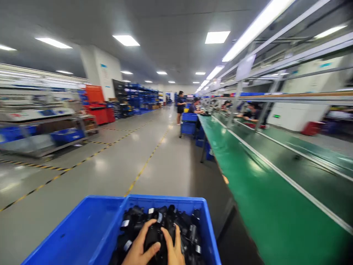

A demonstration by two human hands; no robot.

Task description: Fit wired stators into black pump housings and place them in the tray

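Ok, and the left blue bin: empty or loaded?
Looks empty: bare blue floor and walls show in the left bin; its near end is out of frame.

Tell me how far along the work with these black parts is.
Done: nothing clearly shows as finished, though some parts in the blue bin bear white labels.
In hand: the left hand curls round a black part; the right hand is close beside it.
Left: possibly much, as many black parts lie jumbled around the hands, but one view cannot settle how many need handling.
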